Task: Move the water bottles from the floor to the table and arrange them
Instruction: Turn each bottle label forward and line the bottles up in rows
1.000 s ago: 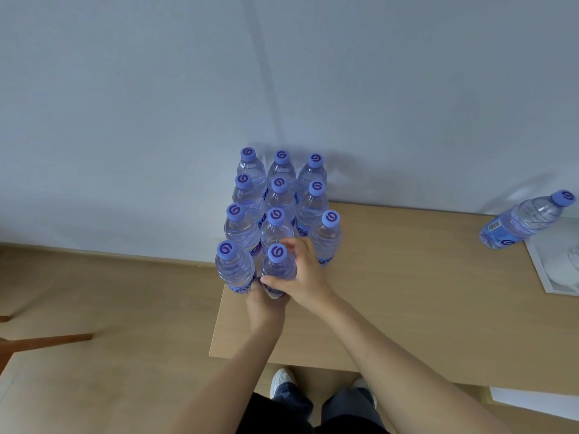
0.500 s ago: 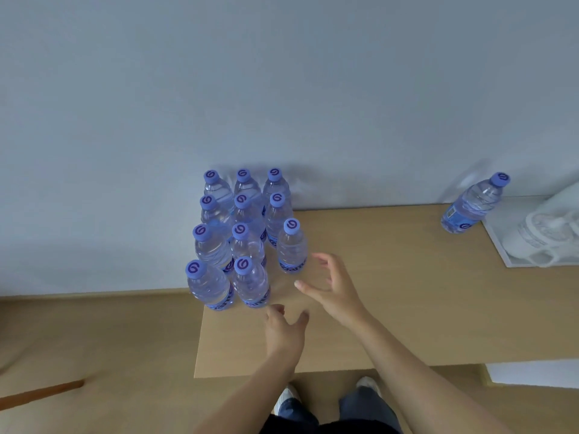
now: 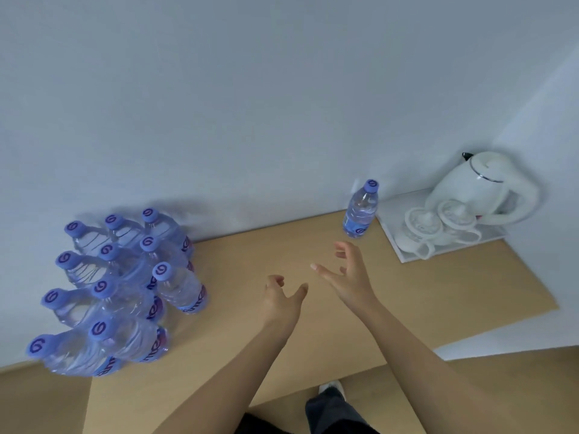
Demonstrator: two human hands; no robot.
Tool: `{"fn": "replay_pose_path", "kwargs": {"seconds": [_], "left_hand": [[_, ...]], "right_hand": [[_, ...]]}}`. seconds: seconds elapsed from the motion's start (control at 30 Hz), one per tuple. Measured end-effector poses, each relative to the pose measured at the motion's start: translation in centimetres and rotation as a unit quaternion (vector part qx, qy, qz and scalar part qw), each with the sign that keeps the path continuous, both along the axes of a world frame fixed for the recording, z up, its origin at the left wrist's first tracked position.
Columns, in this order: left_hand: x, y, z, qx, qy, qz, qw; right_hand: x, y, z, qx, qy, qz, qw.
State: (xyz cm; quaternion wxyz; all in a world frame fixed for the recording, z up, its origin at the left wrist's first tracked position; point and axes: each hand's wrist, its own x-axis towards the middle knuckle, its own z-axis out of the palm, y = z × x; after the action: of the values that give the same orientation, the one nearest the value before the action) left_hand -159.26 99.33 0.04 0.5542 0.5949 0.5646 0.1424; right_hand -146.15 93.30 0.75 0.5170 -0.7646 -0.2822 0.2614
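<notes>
Several clear water bottles with purple caps (image 3: 125, 286) stand in tight rows at the left end of the wooden table (image 3: 257, 333), against the wall. One more water bottle (image 3: 360, 209) stands alone at the back, beside the white tray. My left hand (image 3: 282, 300) hovers over the middle of the table, fingers apart, holding nothing. My right hand (image 3: 347, 274) is a little further right and forward, also spread and empty, roughly a hand's length short of the lone bottle.
A white tray (image 3: 404, 249) at the table's right end carries a white electric kettle (image 3: 482, 189) and two upturned white cups (image 3: 438, 227). The grey wall runs behind the table. Wooden floor and my legs (image 3: 332, 411) show below the front edge.
Both hands let go of the front bottle in the group and moved right, across the table. The view swung right, bringing the kettle and lone bottle closer to centre.
</notes>
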Motion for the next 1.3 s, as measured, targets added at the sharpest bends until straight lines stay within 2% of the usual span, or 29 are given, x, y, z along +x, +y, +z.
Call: {"fn": "replay_pose_path", "kwargs": {"seconds": [0.3, 0.4, 0.5, 0.67, 0.9, 1.07, 1.3], "left_hand": [[10.1, 0.3, 1.4, 0.021, -0.001, -0.013, 1.000], [11.6, 0.5, 1.5, 0.015, -0.003, -0.009, 1.000], [12.0, 0.6, 1.5, 0.015, 0.004, -0.004, 1.000], [11.1, 1.0, 1.5, 0.015, 0.018, 0.012, 1.000], [9.6, 0.7, 1.1, 0.011, 0.033, 0.028, 0.999], [8.6, 0.3, 0.9, 0.014, 0.044, -0.039, 0.998], [6.6, 0.7, 2.6, -0.018, -0.004, -0.129, 0.991]], "right_hand": [[12.8, 0.5, 0.8, 0.014, -0.063, -0.070, 0.995], [15.6, 2.0, 0.5, -0.014, -0.079, -0.059, 0.995], [17.3, 3.7, -0.3, -0.034, -0.051, -0.033, 0.998], [17.7, 5.9, -0.8, -0.032, -0.029, -0.023, 0.999], [17.0, 4.8, 0.3, 0.004, -0.002, -0.023, 1.000], [14.9, 3.2, 0.4, -0.015, 0.003, 0.009, 1.000], [10.5, 2.3, 4.0, 0.021, 0.109, 0.082, 0.990]]}}
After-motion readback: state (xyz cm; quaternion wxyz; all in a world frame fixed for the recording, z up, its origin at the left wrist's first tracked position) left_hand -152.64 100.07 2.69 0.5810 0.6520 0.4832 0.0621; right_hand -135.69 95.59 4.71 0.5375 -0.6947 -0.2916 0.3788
